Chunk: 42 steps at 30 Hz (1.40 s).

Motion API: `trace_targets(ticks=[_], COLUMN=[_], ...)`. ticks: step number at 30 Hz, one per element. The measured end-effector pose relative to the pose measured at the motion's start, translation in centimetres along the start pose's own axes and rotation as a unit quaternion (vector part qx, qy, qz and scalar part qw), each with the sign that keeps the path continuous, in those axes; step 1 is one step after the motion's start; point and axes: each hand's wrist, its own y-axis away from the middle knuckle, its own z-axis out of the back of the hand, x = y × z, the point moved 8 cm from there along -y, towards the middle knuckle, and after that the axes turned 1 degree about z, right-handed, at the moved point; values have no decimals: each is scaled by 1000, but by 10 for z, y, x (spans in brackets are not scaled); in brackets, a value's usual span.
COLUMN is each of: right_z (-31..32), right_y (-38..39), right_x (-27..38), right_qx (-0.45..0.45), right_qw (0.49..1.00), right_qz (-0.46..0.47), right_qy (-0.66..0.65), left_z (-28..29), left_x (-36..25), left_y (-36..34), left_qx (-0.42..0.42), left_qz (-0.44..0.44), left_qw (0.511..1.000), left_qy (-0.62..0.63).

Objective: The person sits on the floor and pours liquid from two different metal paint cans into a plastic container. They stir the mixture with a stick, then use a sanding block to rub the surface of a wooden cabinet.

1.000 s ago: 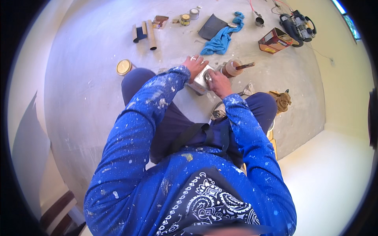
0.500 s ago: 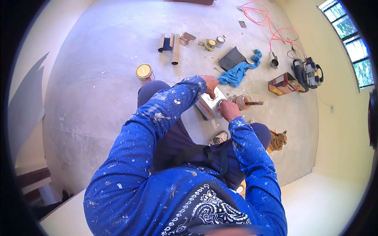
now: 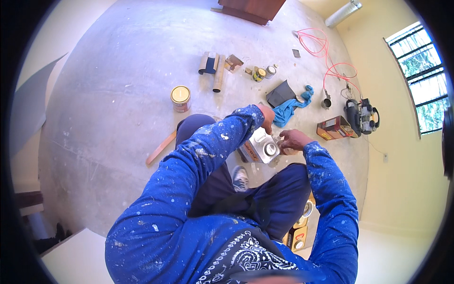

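Note:
A rectangular metal can (image 3: 257, 152) with a silver top stands on the floor before my knees. Its round cap (image 3: 270, 149) sits on the top, near the right corner. My left hand (image 3: 267, 118) is closed at the can's far edge, fingers pointing down against it; the fingertips are partly hidden. To the right of the cap, my right hand (image 3: 295, 140) has its fingers curved and apart. Beneath that hand, a small pinkish container (image 3: 289, 152) shows only in part, so I cannot tell whether the fingers touch it.
A cream-lidded tin (image 3: 180, 97) and a wooden stick (image 3: 161, 148) lie left. Beyond are a blue cloth (image 3: 286, 112), a dark tray (image 3: 280, 93), small jars (image 3: 259, 74) and a cardboard tube (image 3: 219, 75). Right are a box (image 3: 335, 128), compressor (image 3: 363, 116) and red hose (image 3: 326, 47). Yellow cans (image 3: 298, 236) stand near my right leg.
My right hand has come off the can's top, leaving the cap in plain view, and moved over the pinkish container. My left hand has shifted to the can's far edge. The view has tilted.

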Motion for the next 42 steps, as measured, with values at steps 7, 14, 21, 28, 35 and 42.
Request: trace_targets(ticks=[7, 14, 21, 28, 35, 42], right_z=[-87, -108, -94, -95, -66, -77], right_y=[0, 6, -16, -27, -28, -38], right_x=[-16, -13, 40, 32, 54, 58], right_qx=[-14, -109, -186, -172, -313, -185], right_qw=[991, 987, 977, 979, 946, 981], right_qz=[115, 116, 93, 68, 58, -47], right_qy=[73, 37, 53, 89, 59, -31], left_z=[-15, -33, -50, -43, -18, -16], left_x=[2, 78, 117, 142, 135, 121], left_y=[-2, 37, 115, 127, 145, 146], left_qx=[-3, 3, 33, 33, 31, 20], left_qz=[-32, 54, 117, 128, 154, 154], left_qw=[999, 999, 993, 991, 988, 988], left_qy=[35, 1, -13, 2, 4, 7])
